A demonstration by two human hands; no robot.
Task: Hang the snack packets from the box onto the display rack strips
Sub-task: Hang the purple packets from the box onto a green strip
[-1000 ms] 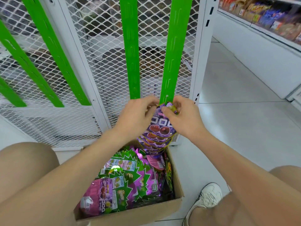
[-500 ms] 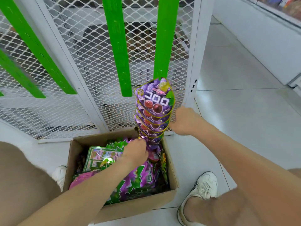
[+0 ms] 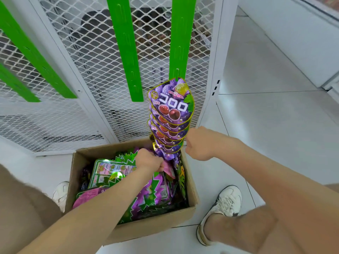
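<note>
Several grape gummy packets [image 3: 171, 107] hang stacked on the rightmost green strip [image 3: 180, 39]. The middle strip [image 3: 126, 52] is bare, and the cardboard box [image 3: 191, 182] holds plenty more. My left hand [image 3: 148, 160] grips a pink packet [image 3: 168, 169] inside it. My right hand [image 3: 200, 143] curls beside the hanging column; I cannot tell whether it holds anything.

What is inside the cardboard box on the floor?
Purple and green snack packets fill the box. The left hand reaches in and grips a pink packet. Lower packets and the bottom are covered.
</note>
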